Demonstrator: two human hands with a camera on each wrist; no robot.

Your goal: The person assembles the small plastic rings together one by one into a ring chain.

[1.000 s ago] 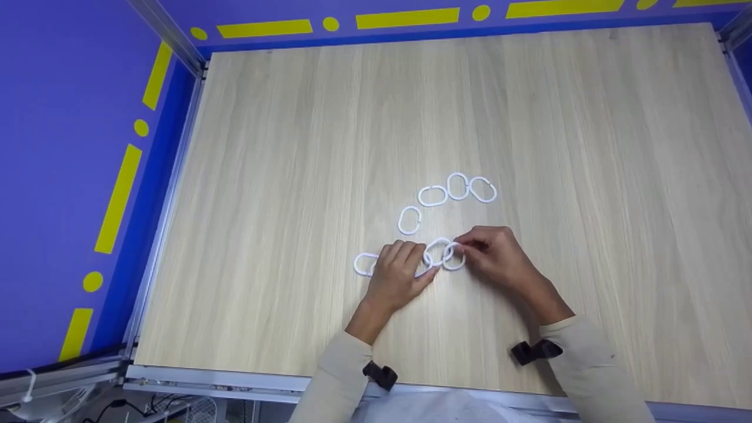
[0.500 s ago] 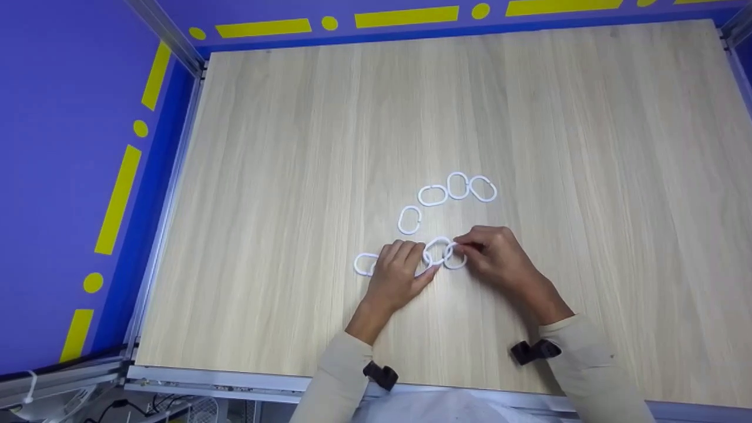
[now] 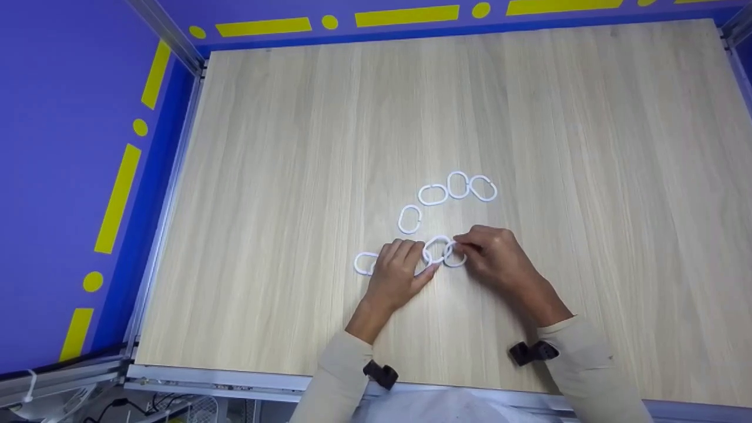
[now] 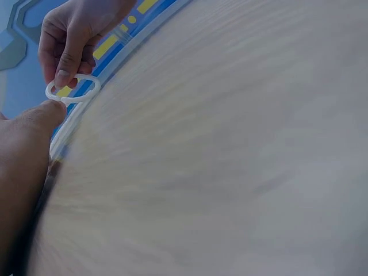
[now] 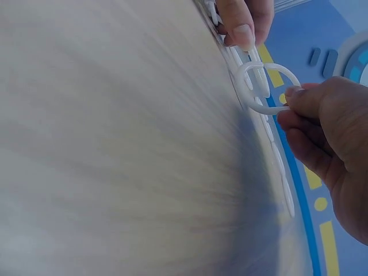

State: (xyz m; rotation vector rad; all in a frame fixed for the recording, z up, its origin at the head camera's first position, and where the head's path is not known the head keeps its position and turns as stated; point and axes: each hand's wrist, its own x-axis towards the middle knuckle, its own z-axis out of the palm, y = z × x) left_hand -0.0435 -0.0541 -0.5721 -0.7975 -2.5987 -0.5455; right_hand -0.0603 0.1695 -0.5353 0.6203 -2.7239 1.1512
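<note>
My left hand (image 3: 399,270) lies over a short chain of white oval plastic links, its thumb and fingers pinching a link; the middle of the chain is hidden under it. An end link (image 3: 365,254) sticks out on the hand's left side. To its right, an interlocked link (image 3: 436,238) leans up between the two hands. My right hand (image 3: 499,252) pinches the last link (image 5: 248,99) between thumb and fingertips. In the right wrist view this link hooks through the link (image 5: 261,83) in front of the left hand's fingers.
Beyond the hands, several loose links lie in a curved row: a near one (image 3: 401,220), a sideways one (image 3: 433,204) and a farther pair whose right member (image 3: 492,189) touches its neighbour. The wood-grain table (image 3: 282,176) meets blue walls (image 3: 70,117) at the back and left.
The link in my right hand has tilted slightly, its lower edge rising a little. Both hands stay almost in place, and the loose links have not moved.
</note>
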